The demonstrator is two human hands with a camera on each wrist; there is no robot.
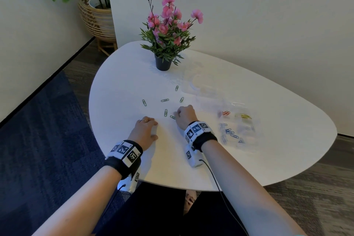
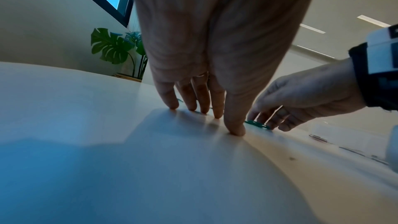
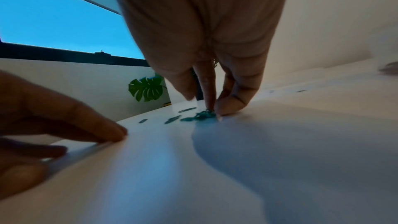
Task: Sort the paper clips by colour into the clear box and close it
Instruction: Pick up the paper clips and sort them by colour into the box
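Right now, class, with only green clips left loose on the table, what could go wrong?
1. The right hand gathers several green clips at once; some may slip out.
2. The clear box hardly shows against the white table; a forearm could knock it.

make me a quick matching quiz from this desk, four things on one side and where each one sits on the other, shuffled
Things:
1. red clips
2. yellow clips
3. blue clips
4. flower pot

Places:
A. far side of the table, by the wall
B. box compartment nearest the person
C. far compartment, left of the yellow ones
D. far compartment, right of the red ones

Pairs: 1-C, 2-D, 3-B, 4-A
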